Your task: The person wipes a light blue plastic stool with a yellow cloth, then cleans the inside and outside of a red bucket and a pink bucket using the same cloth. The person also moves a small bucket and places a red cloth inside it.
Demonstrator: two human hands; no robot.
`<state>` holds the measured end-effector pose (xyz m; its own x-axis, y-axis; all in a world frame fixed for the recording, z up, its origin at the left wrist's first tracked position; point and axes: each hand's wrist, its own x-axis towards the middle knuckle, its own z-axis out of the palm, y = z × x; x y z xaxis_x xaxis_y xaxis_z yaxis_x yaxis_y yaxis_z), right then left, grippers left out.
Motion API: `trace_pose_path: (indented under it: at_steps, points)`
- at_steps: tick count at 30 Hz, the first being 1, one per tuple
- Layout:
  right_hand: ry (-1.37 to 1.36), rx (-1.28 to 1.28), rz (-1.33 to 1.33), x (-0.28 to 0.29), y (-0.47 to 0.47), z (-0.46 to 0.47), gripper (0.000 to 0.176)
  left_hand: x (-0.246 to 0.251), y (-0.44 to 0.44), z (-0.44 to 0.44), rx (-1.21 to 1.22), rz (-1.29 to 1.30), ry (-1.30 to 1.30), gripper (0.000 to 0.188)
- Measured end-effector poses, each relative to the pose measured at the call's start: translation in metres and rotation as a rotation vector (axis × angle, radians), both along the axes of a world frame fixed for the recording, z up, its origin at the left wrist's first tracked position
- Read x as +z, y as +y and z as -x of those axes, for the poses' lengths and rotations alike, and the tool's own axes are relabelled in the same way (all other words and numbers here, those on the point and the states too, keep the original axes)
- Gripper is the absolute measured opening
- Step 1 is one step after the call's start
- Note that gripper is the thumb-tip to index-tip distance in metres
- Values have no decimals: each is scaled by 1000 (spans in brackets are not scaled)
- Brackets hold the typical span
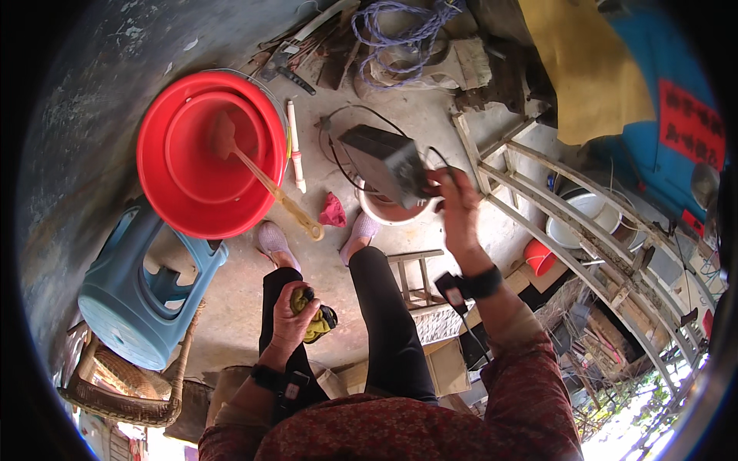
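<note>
My left hand (pixel 286 320), above my left leg, is closed around a crumpled yellow-green cloth item (pixel 319 327) with black parts, perhaps a work glove. Out in front, my right hand (pixel 459 216) grips the near right end of a dark box-shaped object (pixel 377 158), which is tilted and slightly blurred. Black cord or wire loops (pixel 346 173) show beside that object; where they attach is unclear. Beneath it a white round bucket (pixel 398 219) is partly hidden. A crumpled pink cloth (pixel 332 211) lies on the floor between my feet and the bucket.
Left stand red plastic basins (pixel 151 167), one inside another, holding a long-handled ladle (pixel 282 199), and a tipped blue plastic stool (pixel 124 314). A pale pipe (pixel 295 147) lies nearby. A ladder (pixel 553 201) slants along the right. Purple rope (pixel 398 34) tops wood at the back.
</note>
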<state>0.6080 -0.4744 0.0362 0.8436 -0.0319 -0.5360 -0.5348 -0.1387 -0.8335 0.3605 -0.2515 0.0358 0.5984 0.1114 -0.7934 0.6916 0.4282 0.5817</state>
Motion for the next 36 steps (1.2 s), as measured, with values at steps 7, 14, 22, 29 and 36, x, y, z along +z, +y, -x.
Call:
trace_pose_path:
  at_steps: [7,14,22,29,36]
  points:
    - [-145,285,333,-148,80,27,17,-7,9,20,6,-41,14,32]
    - [110,594,250,-151,84,114,26,-15,17,24,77,-31,38,30]
    - [476,436,-300,-44,41,204,31,-20,-5,-8,32,97,43,23]
    - [218,567,237,-111,-50,228,27,-36,-4,5,-208,71,-106,23]
    - [398,10,412,-207,-113,148,51,-101,-8,-7,-546,-131,-151,30]
